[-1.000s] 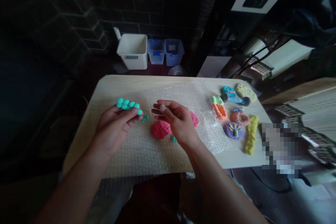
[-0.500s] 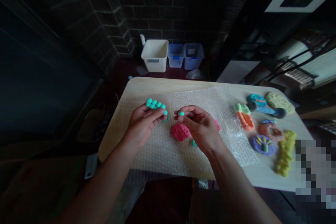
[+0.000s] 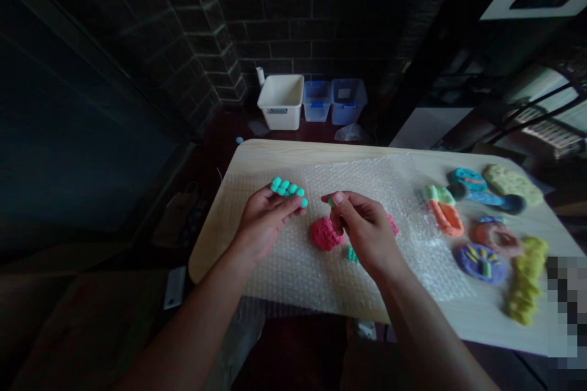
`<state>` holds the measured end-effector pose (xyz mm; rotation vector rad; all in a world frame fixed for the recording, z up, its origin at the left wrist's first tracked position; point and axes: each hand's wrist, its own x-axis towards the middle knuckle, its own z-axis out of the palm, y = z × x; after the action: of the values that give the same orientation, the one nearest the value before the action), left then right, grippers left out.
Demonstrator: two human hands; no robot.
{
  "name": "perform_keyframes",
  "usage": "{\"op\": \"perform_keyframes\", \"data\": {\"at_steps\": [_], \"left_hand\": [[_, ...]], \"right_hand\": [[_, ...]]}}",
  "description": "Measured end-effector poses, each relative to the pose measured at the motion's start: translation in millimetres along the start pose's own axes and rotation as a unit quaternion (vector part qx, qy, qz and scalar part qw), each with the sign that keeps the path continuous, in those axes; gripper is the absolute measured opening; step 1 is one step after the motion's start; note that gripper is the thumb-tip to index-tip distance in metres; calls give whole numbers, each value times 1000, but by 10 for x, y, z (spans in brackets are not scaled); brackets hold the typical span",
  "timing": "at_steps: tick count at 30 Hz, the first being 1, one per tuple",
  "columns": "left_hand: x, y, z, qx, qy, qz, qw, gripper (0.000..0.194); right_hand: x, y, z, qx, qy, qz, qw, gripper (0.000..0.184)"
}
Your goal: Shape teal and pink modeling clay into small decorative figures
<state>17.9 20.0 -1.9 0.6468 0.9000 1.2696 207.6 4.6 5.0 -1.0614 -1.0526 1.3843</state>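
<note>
Green knobbly strip (image 3: pixel 287 187) is held above the table (image 3: pixel 263 149) and its bubble wrap (image 3: pixel 293 275). The left hand (image 3: pixel 259 220) clamps it between thumb and fingers; the right hand (image 3: pixel 367 229) is pinched on 1 small green ball (image 3: pixel 331 202), mostly hidden. Below lie 2 pink lumps (image 3: pixel 326 234), then a smaller green piece (image 3: pixel 352 255). The strip could bend or split at its joins, I judge, if the left thumb presses too hard; the ball could flatten under pressure, or drop from a loose pinch.
</note>
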Motion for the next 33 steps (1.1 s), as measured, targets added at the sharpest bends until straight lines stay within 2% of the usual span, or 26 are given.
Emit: {"op": "perform_keyframes", "data": {"at_steps": [10,17,24,29,33], "left_hand": [[-18,-83,51,23,-29,24,999,37],[-37,-121,31,46,-36,34,998,37],[-52,-110,68,62,-36,33,997,30],[-81,-80,101,42,-20,21,999,40],[-85,-84,88,44,-9,19,999,49]], "right_hand": [[2,34,-5,58,-17,-24,998,32],[-21,57,-3,-23,-40,-48,998,29],[-29,30,12,-11,-43,-39,998,30],[-34,9,21,-16,-45,-42,998,28],[-36,17,12,-30,-50,-71,996,24]]}}
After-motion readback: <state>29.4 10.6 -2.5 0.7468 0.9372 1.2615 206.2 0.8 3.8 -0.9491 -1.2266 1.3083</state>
